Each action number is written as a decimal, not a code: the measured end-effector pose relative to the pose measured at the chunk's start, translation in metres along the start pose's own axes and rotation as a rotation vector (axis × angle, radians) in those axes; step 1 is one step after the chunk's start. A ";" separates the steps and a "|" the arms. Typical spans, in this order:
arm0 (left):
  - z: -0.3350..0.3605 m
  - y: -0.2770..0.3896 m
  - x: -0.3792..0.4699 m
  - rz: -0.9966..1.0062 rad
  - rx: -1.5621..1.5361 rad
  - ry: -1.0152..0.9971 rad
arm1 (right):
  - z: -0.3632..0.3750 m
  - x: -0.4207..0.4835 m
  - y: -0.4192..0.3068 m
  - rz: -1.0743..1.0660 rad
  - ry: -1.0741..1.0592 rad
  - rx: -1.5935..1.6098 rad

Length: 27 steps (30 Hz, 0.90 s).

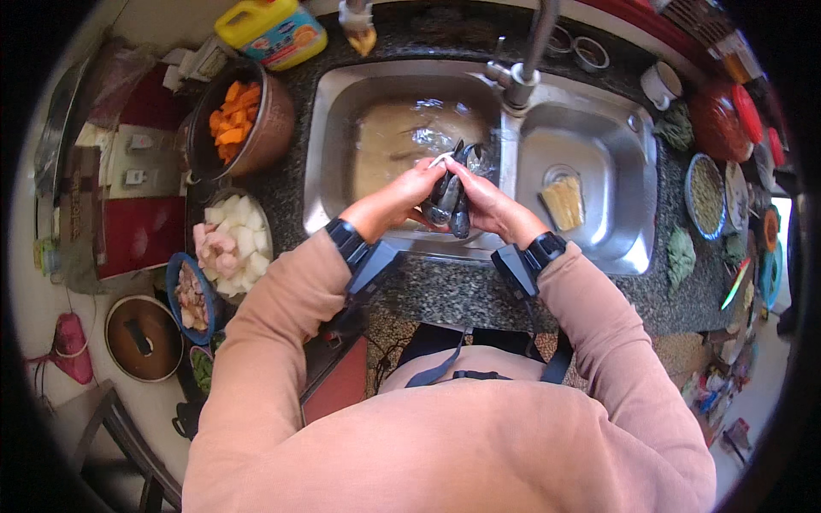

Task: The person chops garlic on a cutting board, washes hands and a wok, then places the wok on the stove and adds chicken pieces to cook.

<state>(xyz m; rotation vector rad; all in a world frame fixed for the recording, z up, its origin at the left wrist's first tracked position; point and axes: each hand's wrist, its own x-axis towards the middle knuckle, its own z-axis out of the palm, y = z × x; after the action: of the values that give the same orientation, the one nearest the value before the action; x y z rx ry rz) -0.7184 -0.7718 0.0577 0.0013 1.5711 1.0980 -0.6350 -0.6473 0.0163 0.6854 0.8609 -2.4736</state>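
Over the left basin of a double steel sink [333,211], my left hand [401,195] and my right hand [487,200] meet at the fingertips. Between them they hold several small dark fish [451,199], with the tails up and the rounded ends hanging down. A thin white strip [440,159] is pinched between the fingertips; I cannot tell what it is. Below the hands the basin holds cloudy, brownish water [385,138] with bright reflections. In the right basin lies a yellowish block [564,202], perhaps a sponge.
The faucet [521,86] rises behind the divider. At left stand a pot [276,128] with orange chunks, a bowl [268,221] of white and pink pieces and a blue bowl [174,282] of meat. A yellow jug [276,32], green cloths [680,256] and a bowl of green grains [705,195] edge the counter.
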 end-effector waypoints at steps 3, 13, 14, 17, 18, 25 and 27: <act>0.029 0.017 -0.001 0.014 0.038 -0.067 | -0.013 -0.028 -0.011 -0.028 0.096 0.061; 0.146 0.023 0.073 0.056 -0.025 -0.225 | -0.130 -0.099 -0.036 -0.171 0.344 0.137; 0.151 0.018 0.077 0.057 -0.054 -0.215 | -0.141 -0.098 -0.035 -0.168 0.342 0.105; 0.158 0.005 0.080 0.028 -0.114 -0.223 | -0.165 -0.100 -0.030 0.016 0.503 -0.058; 0.156 0.003 0.079 0.012 -0.077 -0.228 | -0.168 -0.100 -0.028 0.012 0.568 -0.144; 0.034 -0.007 0.063 0.207 -0.229 -0.235 | -0.115 -0.096 -0.051 -0.026 0.569 -0.620; -0.023 -0.018 0.063 0.193 -0.283 -0.048 | -0.083 -0.082 -0.056 -0.084 0.386 -0.597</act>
<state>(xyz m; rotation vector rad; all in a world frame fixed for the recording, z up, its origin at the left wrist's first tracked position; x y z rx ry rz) -0.7479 -0.7629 -0.0042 -0.0109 1.3824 1.4552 -0.5759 -0.5338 0.0318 0.9175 1.7036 -1.9999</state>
